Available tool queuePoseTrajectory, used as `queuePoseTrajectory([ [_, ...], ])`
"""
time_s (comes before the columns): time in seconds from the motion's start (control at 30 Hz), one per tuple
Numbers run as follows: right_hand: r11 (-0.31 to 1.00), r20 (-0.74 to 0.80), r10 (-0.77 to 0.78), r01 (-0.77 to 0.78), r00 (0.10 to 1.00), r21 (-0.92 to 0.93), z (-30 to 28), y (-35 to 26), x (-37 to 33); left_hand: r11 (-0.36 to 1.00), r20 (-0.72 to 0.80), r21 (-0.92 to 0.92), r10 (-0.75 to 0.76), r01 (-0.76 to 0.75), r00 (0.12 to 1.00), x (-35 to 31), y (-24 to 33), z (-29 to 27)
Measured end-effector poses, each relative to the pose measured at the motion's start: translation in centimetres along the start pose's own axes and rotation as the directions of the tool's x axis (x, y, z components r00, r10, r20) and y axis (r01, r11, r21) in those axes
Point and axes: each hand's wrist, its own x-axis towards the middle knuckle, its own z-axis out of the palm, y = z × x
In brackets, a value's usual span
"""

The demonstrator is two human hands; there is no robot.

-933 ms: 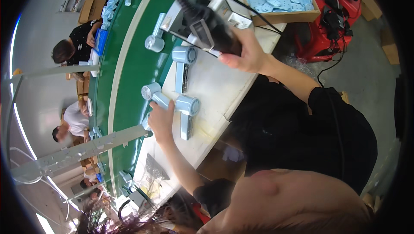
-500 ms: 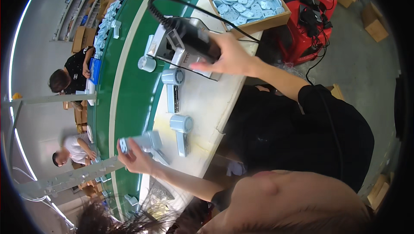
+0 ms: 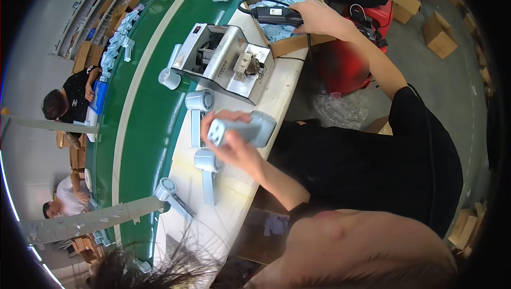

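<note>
My left hand [image 3: 234,148] is closed around a light blue handheld fan [image 3: 262,129], slightly blurred, above the white table. Its small end with holes shows past my fingers. My right hand [image 3: 326,20] grips one end of a black corded device [image 3: 277,16], held over the cardboard box [image 3: 298,47] of light blue plastic parts [image 3: 279,33]. More fans lie by my left hand: one fan [image 3: 199,100] beyond it, one fan [image 3: 207,161] just below it in the picture, and one fan [image 3: 175,196] at the table's edge.
A metal bench machine [image 3: 229,63] stands on the table [image 3: 234,190] between my hands. Alongside runs a green conveyor [image 3: 143,129] carrying other fans. A red stool [image 3: 340,71] holds black cords. Across the belt several people sit at work. Cardboard boxes [image 3: 442,36] stand on the floor.
My right hand has carried the black device away from the machine to above the parts box. My left hand has brought its fan back from the conveyor side, over the table. The view has shifted.
</note>
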Motion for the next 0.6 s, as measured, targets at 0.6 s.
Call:
queuePoseTrajectory([
  [0.6, 0.290, -0.123, -0.336, 0.227, 0.934, 0.929, -5.4, -11.6, -1.9, 0.975, 0.279, -0.158, -0.108, 0.156, 0.954, -1.4, -1.9, 0.7],
])
